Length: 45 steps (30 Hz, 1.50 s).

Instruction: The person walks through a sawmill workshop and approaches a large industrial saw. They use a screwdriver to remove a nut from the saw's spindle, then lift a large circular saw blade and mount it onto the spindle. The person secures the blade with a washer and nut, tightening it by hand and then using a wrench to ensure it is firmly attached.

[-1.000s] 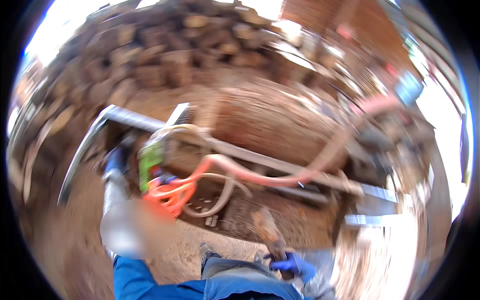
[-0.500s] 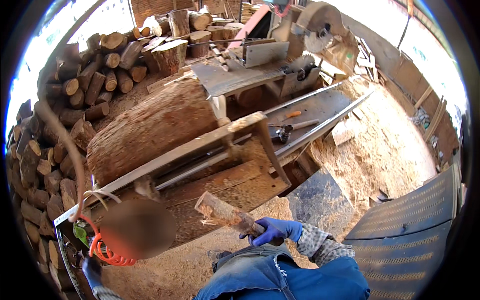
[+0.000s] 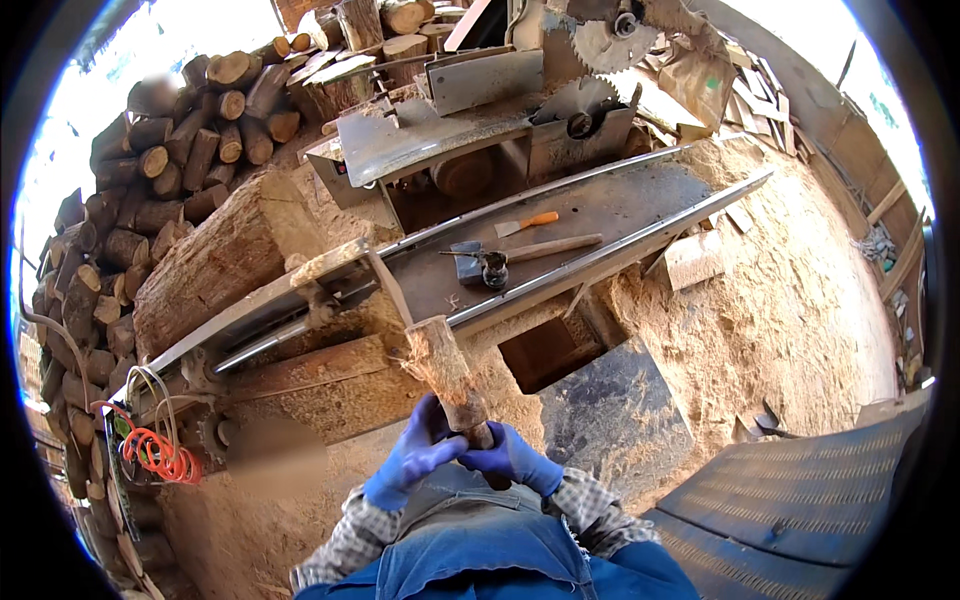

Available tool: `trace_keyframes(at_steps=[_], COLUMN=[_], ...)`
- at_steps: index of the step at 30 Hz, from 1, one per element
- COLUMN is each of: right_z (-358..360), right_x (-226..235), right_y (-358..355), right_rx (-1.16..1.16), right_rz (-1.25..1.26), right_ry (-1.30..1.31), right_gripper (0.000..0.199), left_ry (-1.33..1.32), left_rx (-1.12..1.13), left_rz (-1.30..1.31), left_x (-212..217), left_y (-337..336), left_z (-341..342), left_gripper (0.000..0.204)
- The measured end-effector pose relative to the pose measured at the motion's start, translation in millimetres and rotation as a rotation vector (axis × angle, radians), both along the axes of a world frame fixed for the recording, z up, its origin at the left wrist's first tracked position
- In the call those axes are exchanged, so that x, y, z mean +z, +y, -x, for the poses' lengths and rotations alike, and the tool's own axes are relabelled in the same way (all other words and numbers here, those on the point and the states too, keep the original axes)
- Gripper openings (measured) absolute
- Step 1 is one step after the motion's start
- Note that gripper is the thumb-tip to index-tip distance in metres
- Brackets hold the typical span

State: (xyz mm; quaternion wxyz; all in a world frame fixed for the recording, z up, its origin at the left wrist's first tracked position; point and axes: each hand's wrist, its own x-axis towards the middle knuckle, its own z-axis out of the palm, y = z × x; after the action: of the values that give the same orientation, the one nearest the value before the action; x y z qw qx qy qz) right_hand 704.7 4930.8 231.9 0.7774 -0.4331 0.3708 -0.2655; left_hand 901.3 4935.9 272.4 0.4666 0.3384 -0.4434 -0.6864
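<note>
Both hands gloved in blue. Left hand [image 3: 418, 455] wrapped around the near end of a short split log [image 3: 447, 372]; right hand [image 3: 513, 458] clenched on the same end from the other side, fingers overlapping the left. The log is held roughly upright, tilted slightly away, far end pointing toward the saw bench. It is clear of the bench, touching nothing but the gloves.

Step in hand, as a judgement: carrying the piece up to the sliding saw table [image 3: 560, 215]. From this pose, the next move would call for a firm two-handed hold and a flat, steady seat for the rough bark end, well apart from the blade.

Just beyond the log: sawdust-covered ground [image 3: 760, 300] and a dark pit [image 3: 545, 350] under the table edge. Contents of the pit cannot be made out.

To the left, an orange coiled cable [image 3: 155, 455] with loose wires on the frame end.

On the table: a hammer [image 3: 520, 252] with wooden handle, lying flat, and an orange-handled tool [image 3: 527, 222] just beyond it, apart from each other.

Left of the table, a large log [image 3: 215, 265] lying on the carriage.

Further: circular saw blade [image 3: 590, 100], part shrouded by a grey metal guard.

Farthest: stacked round logs [image 3: 140, 180], piled along the left and back. No bin or box with visible contents in view.
</note>
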Motion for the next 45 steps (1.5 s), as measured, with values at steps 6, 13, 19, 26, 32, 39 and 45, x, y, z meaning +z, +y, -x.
trace_keyframes(at_steps=[6, 13, 19, 26, 32, 39, 45], right_z=[8.1, 61.6, 143.6, 164.5, 167.8, 217.4, 194.2], right_x=[-81.3, -0.3, -54.8, -149.2, -188.1, -172.0, -51.0], right_y=[-23.9, -140.2, -273.6, -467.7, -530.5, -535.2, -393.2], right_rx=[-0.240, 0.173, 0.004, -0.047, 0.206, 0.164, -0.083], right_rz=[-0.044, -0.045, 0.496, 1.018, 0.956, 0.902, 0.062], right_ry=[-0.126, 0.045, 0.770, 1.605, 1.617, 1.340, -0.047], right_gripper=[0.040, 0.051, 0.051, 0.069, 0.067, 0.044, 0.030], left_ry=[-0.186, -0.012, -0.032, -0.112, -0.236, -0.049, 0.376], left_rx=[0.095, 0.221, 0.415, 0.485, 0.667, 0.779, 0.629], left_rz=[-0.292, -0.292, -0.323, -0.419, -0.459, -0.634, -0.446], left_x=[-25.5, -45.7, -85.5, -46.0, -48.1, -48.1, -44.3], left_y=[-54.4, -129.4, -167.4, -180.5, -170.1, -169.7, -234.4], left_z=[80.4, 89.9, 72.7, 65.5, 75.7, 138.9, 208.7], left_gripper=[0.059, 0.041, 0.055, 0.047, 0.054, 0.052, 0.054])
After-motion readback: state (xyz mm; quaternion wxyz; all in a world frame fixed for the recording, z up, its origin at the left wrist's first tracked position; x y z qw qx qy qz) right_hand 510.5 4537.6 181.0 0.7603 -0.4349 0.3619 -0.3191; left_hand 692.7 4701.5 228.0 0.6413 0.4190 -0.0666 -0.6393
